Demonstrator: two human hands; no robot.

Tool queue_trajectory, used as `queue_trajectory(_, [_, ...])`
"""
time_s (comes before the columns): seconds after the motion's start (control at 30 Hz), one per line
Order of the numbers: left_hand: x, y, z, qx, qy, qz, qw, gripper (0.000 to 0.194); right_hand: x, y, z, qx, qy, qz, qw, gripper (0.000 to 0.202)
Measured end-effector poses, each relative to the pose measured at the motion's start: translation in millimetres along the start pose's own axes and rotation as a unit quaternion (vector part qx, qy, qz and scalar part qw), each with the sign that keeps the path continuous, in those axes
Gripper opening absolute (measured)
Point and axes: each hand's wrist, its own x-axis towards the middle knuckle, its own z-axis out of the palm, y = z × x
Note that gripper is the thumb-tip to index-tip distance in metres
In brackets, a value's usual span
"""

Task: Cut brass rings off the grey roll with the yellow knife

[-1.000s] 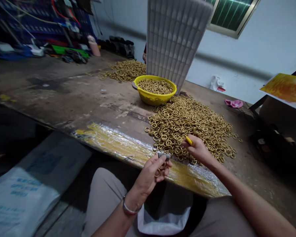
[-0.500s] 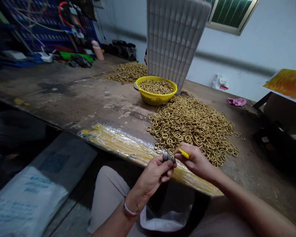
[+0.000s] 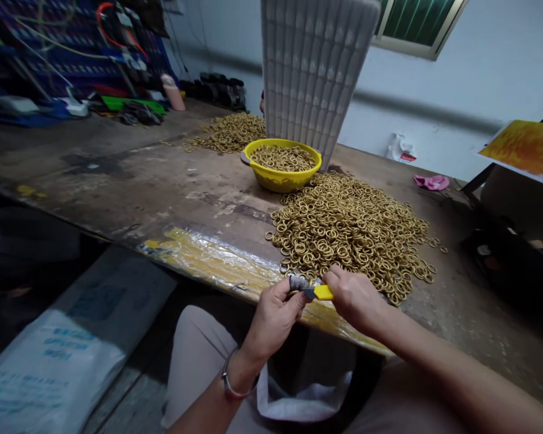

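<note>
My left hand (image 3: 274, 313) is closed in a pinch in front of the near ring pile, with a small gold-coloured ring (image 3: 294, 293) mostly hidden between thumb and fingers. Dark grey wrapping (image 3: 297, 282) covers a fingertip of that hand. In my right hand (image 3: 353, 298), fingers are wrapped round a small yellow-handled knife (image 3: 323, 293). Its dark blade points left and meets the left thumb and fingertips, where the exact contact is hidden. Just beyond both hands lies a large pile of gold-coloured rings (image 3: 353, 229).
A yellow basin (image 3: 280, 181) full of rings stands behind the pile, before a tall grey ribbed tray stack (image 3: 314, 66). Another ring pile (image 3: 235, 131) lies farther back left. Clear film over yellow (image 3: 217, 256) covers the table's near edge. A pink cloth (image 3: 431, 182) lies right.
My right hand has turned the knife so its blade points left against the left fingertips. My left hand has shifted slightly left, and the whole view has moved a little.
</note>
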Motion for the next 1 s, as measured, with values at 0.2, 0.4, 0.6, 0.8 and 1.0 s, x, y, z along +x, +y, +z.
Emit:
queue_trajectory(0.2, [-8.7, 9.0, 2.0, -0.028, -0.03, -0.022, 0.999, 0.024, 22.0, 32.9, 7.4, -0.041, -0.029, 0.149, 0.988, 0.023])
queue_trajectory(0.4, [-12.1, 0.7, 0.0, -0.115, -0.091, -0.069, 0.987, 0.035, 40.8, 67.3, 16.3, -0.031, 0.057, 0.179, 0.982, 0.02])
queue_trajectory(0.6, [-7.0, -3.6, 2.8, -0.246, -0.083, -0.116, 0.959, 0.032, 48.2, 69.6, 25.8, -0.026, 0.04, 0.174, 0.984, 0.018])
queue_trajectory(0.8, [2.9, -8.1, -1.1, -0.324, -0.079, -0.175, 0.926, 0.034, 37.2, 65.0, 24.1, 0.183, 0.13, 0.117, 0.967, 0.016])
queue_trajectory(1.0, [6.0, -9.6, 1.0, -0.287, -0.054, -0.155, 0.944, 0.034, 16.7, 30.8, 10.0, 0.523, 0.097, -0.053, 0.845, 0.022])
